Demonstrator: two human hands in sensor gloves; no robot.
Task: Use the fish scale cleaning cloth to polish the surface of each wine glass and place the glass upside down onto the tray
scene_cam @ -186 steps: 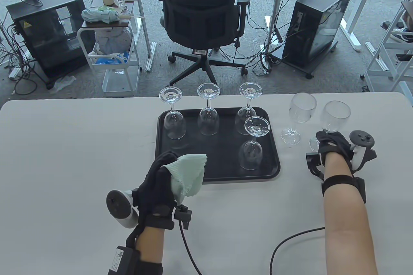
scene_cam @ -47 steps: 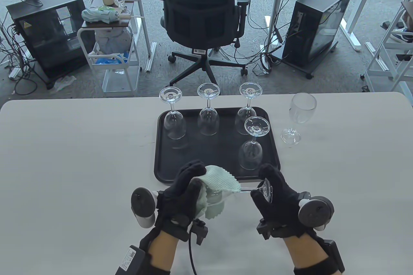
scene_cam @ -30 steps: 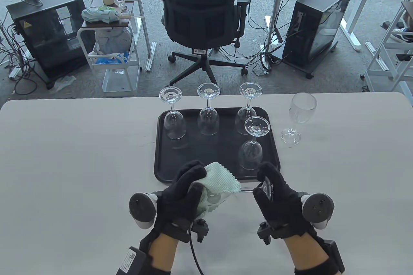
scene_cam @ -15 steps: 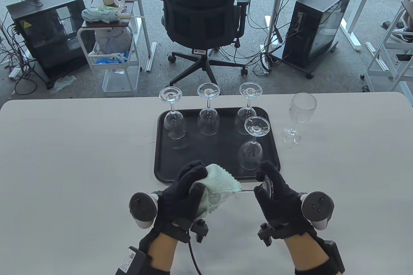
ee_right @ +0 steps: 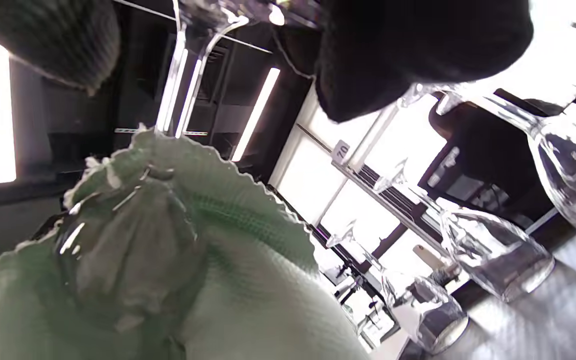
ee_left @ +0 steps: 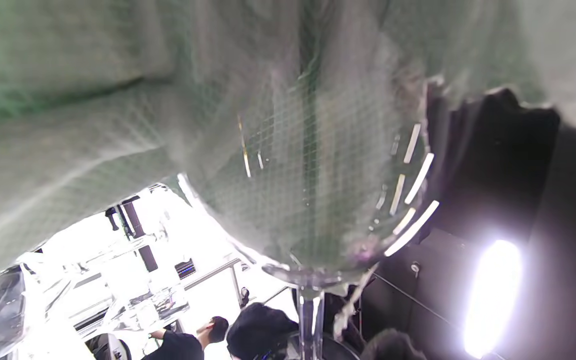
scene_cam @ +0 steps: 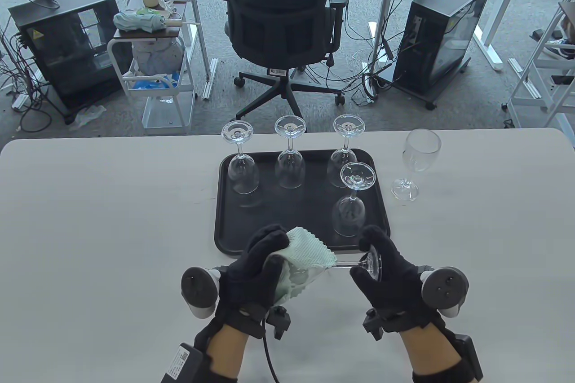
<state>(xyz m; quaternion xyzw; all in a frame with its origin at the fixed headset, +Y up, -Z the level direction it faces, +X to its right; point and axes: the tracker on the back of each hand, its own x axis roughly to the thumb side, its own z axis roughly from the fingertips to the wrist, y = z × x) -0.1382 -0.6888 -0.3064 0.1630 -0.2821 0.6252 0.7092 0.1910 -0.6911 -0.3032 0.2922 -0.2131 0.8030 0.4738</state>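
I hold a wine glass (scene_cam: 346, 266) sideways above the table's near edge, in front of the black tray (scene_cam: 233, 221). My left hand (scene_cam: 258, 261) grips its bowl through the pale green cloth (scene_cam: 305, 255). The fingers of my right hand (scene_cam: 382, 266) pinch the foot of the glass. The left wrist view shows the bowl (ee_left: 318, 200) wrapped in cloth (ee_left: 93, 100), stem pointing down. In the right wrist view the cloth (ee_right: 193, 250) covers the bowl and the stem (ee_right: 178, 85) runs up to my fingers (ee_right: 408, 45).
Several glasses stand upside down on the tray, three at the back (scene_cam: 289, 154) and one at the front right (scene_cam: 352, 203). One upright glass (scene_cam: 415, 163) stands on the table right of the tray. An office chair (scene_cam: 280, 19) sits beyond the far edge.
Since 6.2 s ago my right hand brought one upright glass from the right to the centre. Over the last second both hands shift slightly, the foot turning in my right fingers.
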